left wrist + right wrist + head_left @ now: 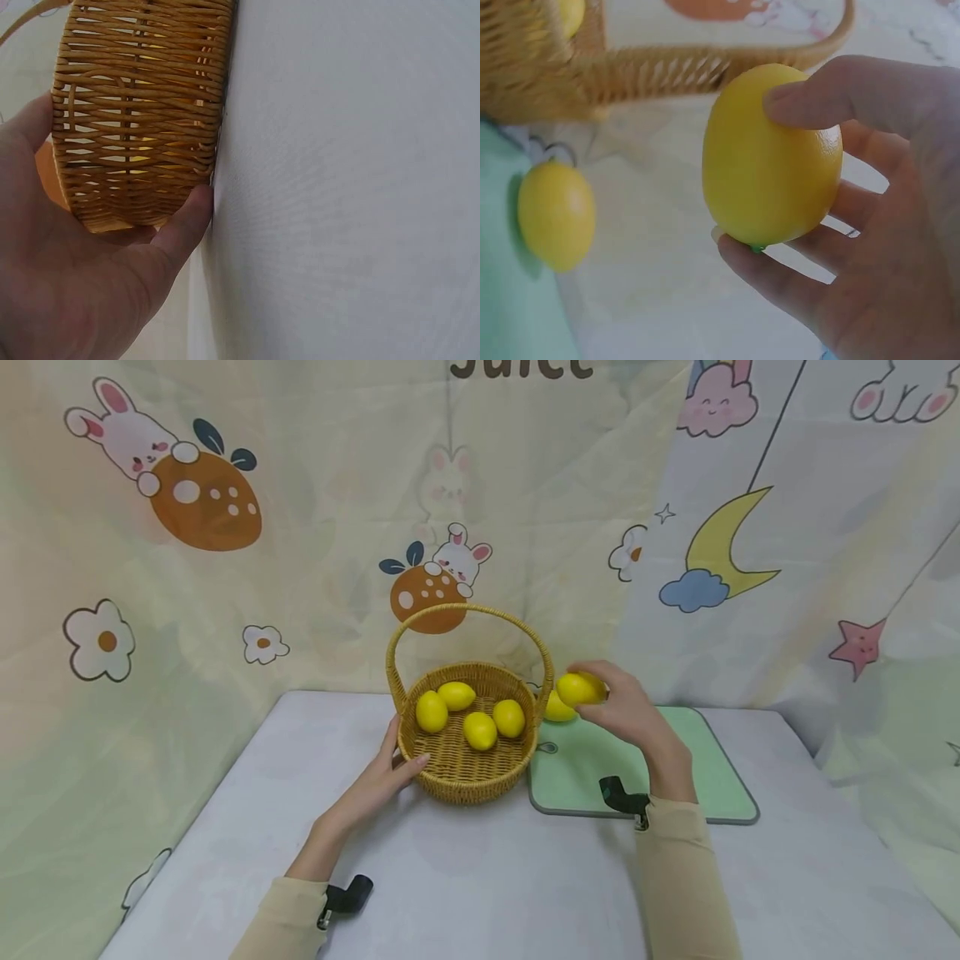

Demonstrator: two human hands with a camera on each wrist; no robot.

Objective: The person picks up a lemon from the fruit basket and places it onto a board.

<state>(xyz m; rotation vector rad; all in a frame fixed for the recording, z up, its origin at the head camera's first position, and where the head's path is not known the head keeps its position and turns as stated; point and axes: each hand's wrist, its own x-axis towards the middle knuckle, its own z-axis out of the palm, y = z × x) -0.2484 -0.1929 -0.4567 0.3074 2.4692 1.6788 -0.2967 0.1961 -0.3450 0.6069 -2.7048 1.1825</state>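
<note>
A round wicker basket (468, 793) with a tall arched handle stands on the table. Several yellow lemons (480, 731) lie in it. My left hand (386, 774) grips the basket's left side, its thumb at the rim; the left wrist view shows this hand (82, 277) against the woven wall (139, 127). To the right of the handle, my right hand (626, 706) holds another lemon (579, 690) in the air. In the right wrist view, thumb and fingers pinch this lemon (769, 172) around its sides. One more lemon (556, 215) lies on the green board, partly hidden in the head view.
A pale green cutting board (645, 777) with a grey edge lies right of the basket, under my right forearm. The white-covered table (465, 893) meets a printed curtain (322, 527) behind and at the sides. The basket's handle (468, 607) arches beside my right hand.
</note>
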